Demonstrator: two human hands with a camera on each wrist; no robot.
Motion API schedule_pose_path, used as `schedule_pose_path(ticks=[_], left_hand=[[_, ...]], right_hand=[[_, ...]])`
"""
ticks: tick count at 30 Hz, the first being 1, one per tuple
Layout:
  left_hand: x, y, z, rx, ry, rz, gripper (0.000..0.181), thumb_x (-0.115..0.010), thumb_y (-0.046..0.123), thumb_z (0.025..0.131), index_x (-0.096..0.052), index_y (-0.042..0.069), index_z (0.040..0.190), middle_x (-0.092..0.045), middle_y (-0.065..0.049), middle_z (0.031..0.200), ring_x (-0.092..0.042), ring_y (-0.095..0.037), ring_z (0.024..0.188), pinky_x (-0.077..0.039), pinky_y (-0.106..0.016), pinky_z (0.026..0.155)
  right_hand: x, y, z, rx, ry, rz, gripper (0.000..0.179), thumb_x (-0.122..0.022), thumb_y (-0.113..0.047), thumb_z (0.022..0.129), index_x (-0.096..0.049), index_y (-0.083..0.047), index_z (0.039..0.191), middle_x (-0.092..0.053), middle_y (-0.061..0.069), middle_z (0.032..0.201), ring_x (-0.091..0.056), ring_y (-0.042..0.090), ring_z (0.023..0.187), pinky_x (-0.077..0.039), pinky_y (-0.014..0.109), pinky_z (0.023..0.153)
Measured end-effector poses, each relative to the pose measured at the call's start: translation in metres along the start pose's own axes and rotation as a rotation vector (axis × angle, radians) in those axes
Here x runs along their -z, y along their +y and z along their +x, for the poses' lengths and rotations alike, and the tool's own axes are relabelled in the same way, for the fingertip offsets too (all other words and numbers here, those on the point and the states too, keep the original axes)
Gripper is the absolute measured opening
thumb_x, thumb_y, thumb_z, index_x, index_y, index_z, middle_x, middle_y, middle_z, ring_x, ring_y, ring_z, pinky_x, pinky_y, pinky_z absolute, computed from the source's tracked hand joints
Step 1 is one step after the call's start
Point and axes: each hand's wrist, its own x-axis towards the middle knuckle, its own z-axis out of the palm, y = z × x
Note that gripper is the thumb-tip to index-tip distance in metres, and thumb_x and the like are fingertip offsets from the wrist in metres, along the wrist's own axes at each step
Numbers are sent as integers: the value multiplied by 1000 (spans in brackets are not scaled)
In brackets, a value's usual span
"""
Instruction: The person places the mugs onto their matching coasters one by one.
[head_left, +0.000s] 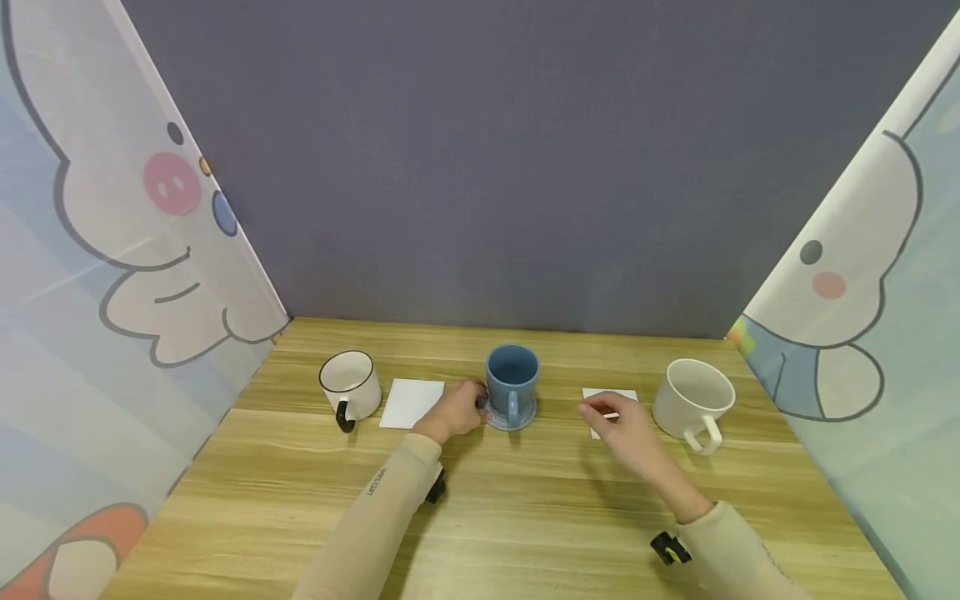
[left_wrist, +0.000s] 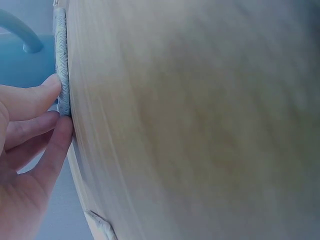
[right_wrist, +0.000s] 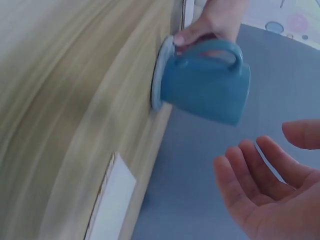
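A blue mug [head_left: 512,375] stands upright on a round, light blue-grey braided coaster [head_left: 529,417] at the middle of the table, its handle toward me. My left hand [head_left: 456,410] is at the coaster's left side. In the left wrist view, thumb and fingers pinch the rim of that coaster [left_wrist: 62,55]. My right hand [head_left: 628,437] hovers by the right white square [head_left: 611,395], partly covering it in the head view. Fingers loosely bent and thumb apart, it holds nothing in the right wrist view, where the blue mug [right_wrist: 207,89] is beyond it.
A white mug with black rim and handle [head_left: 354,387] stands at the left, beside another white square [head_left: 408,402]. At the right is a plain white mug [head_left: 693,400]. A grey panel [head_left: 510,167] rises behind the wooden table [head_left: 525,517]; cartoon-printed curtains flank it.
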Motion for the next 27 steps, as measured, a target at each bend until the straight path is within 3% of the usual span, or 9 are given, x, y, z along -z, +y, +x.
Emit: schedule_pose_path(ticks=[9, 20, 27], left_hand=[[1, 2, 1, -5, 6, -23, 21, -80, 4, 86, -74, -3, 106, -69, -12, 117, -66, -32, 109, -55, -45, 93], [1, 2, 0, 13, -2, -14, 18, -79, 5, 86, -75, -1, 103, -70, -9, 113, -66, -30, 107, -55, -44, 92], [2, 3, 0, 21, 1, -19, 20, -79, 4, 87, -74, -2, 106, -69, -11, 116, -66, -31, 109, -54, -45, 94]], right_hand=[[37, 11, -14, -63, 48, -110, 25, -65, -20, 101, -72, 1, 112, -73, 11, 106, -67, 30, 99, -56, 39, 85], [64, 39, -28, -28, 242, -200, 18, -67, -12, 97, -74, 4, 104, -74, 15, 95, -69, 26, 84, -50, 11, 69], [84, 50, -30, -67, 334, -269, 20, -66, -14, 96, -74, 4, 103, -73, 19, 93, -67, 15, 77, -45, 8, 63]])
